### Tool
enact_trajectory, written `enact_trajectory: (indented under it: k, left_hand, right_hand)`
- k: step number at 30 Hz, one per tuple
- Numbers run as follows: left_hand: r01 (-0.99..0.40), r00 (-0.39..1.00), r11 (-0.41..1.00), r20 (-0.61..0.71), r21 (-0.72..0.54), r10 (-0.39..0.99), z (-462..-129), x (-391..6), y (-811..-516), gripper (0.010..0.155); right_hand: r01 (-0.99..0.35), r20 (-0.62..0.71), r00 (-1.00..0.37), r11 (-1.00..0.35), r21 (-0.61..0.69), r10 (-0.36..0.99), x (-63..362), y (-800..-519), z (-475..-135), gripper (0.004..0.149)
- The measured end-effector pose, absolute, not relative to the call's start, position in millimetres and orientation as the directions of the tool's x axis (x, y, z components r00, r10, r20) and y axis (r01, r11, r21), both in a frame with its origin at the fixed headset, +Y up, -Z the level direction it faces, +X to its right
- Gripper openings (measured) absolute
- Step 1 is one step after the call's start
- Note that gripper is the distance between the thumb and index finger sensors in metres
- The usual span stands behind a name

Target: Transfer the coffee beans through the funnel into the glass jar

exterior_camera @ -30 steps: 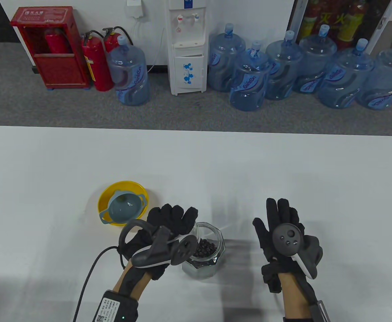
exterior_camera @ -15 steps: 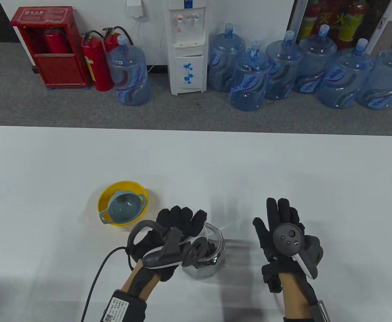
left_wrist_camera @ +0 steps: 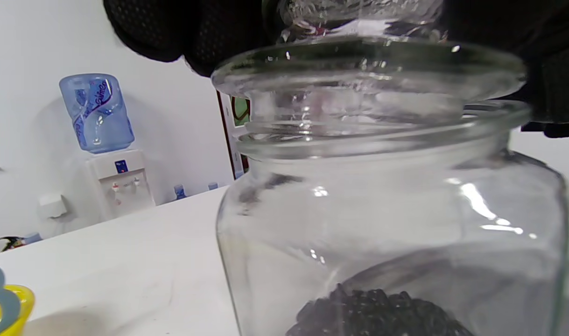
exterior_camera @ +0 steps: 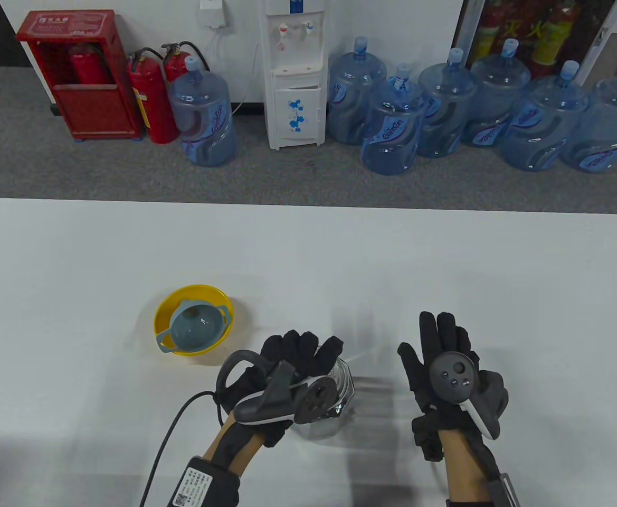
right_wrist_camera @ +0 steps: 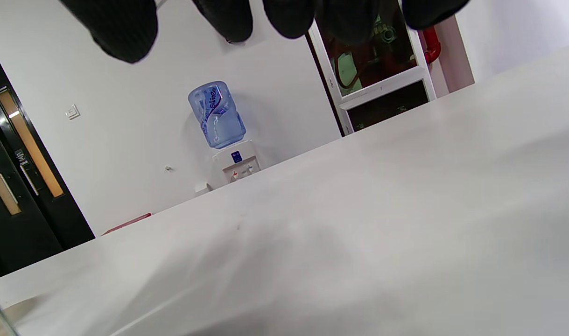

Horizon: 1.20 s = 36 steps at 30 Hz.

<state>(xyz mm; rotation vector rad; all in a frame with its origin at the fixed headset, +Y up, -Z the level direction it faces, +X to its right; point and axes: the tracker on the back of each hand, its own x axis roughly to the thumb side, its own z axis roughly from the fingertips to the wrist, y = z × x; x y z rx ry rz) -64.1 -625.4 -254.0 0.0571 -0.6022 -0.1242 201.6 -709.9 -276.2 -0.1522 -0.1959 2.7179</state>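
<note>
The glass jar [exterior_camera: 344, 384] stands on the white table [exterior_camera: 308, 253] near the front, with dark coffee beans [left_wrist_camera: 377, 312] at its bottom. My left hand [exterior_camera: 302, 353] is over the jar's mouth and grips a glass lid [left_wrist_camera: 368, 70] from above; the lid sits just at the jar's rim [left_wrist_camera: 387, 135]. The grey-blue funnel [exterior_camera: 197, 327] lies inside a yellow bowl [exterior_camera: 167, 311], to the left of the jar and further back. My right hand [exterior_camera: 440, 348] is open and flat, holding nothing, to the right of the jar.
The table's far edge runs across the middle of the table view. Beyond it on the floor stand a water dispenser [exterior_camera: 293, 79], several blue water bottles [exterior_camera: 392, 127] and red fire extinguishers [exterior_camera: 152, 100].
My left hand has moved right with the lid, from beside the jar to over its mouth, and now hides the beans in the table view. The right hand has not moved.
</note>
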Motion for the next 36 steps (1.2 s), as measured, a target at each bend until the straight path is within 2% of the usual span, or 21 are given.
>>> enact_trajectory:
  k: [8,13,16,18,21,22,24,28,32,36]
  left_hand:
    - [0.01,0.828,1.0,0.561,0.013,-0.015,-261.9,-70.4,-633.2,0.08]
    - [-0.052,0.837,0.998,0.547,0.03,0.027,-261.8,-76.2,-636.6,0.082]
    - [-0.166,0.832,0.985,0.542,0.037,0.12,-261.5,-88.3,-632.8,0.086]
    - [-0.255,0.825,0.964,0.536,0.069,0.18,-260.5,-98.8,-627.5,0.084]
    - [-0.35,0.838,0.9,0.516,0.259,0.178,-255.7,-123.1,-614.7,0.08]
    - [-0.345,0.857,0.878,0.492,0.332,0.15,-254.5,-132.9,-610.7,0.078]
    - [-0.282,0.898,0.879,0.428,0.385,0.101,-255.3,-148.3,-607.6,0.078]
    - [-0.189,0.952,0.897,0.298,0.399,0.068,-263.6,-179.9,-615.6,0.078]
    - [-0.16,0.973,0.936,0.208,0.312,0.097,-273.2,-206.4,-638.7,0.078]
    - [-0.097,0.989,0.971,0.133,0.22,0.069,-282.5,-223.4,-660.9,0.079]
  right_hand:
    - [-0.394,-0.076,-0.909,-0.906,-0.156,0.409,201.4,-709.1,-276.1,0.072]
    - [-0.392,-0.078,-0.91,-0.907,-0.154,0.406,201.2,-709.3,-276.3,0.072]
    - [-0.391,-0.08,-0.91,-0.907,-0.156,0.406,201.5,-709.0,-276.2,0.071]
    - [-0.389,-0.081,-0.911,-0.908,-0.158,0.405,201.5,-708.8,-276.2,0.071]
    - [-0.379,-0.083,-0.915,-0.91,-0.166,0.396,200.9,-708.6,-276.1,0.071]
    - [-0.376,-0.082,-0.916,-0.912,-0.165,0.393,200.7,-708.7,-276.1,0.071]
    - [-0.374,-0.081,-0.917,-0.912,-0.165,0.391,200.4,-708.9,-276.2,0.072]
    - [-0.367,-0.084,-0.919,-0.915,-0.167,0.384,199.8,-708.9,-275.7,0.071]
    - [-0.359,-0.091,-0.921,-0.917,-0.173,0.378,200.1,-708.8,-275.3,0.072]
    - [-0.354,-0.092,-0.923,-0.918,-0.177,0.373,200.2,-708.5,-275.0,0.072]
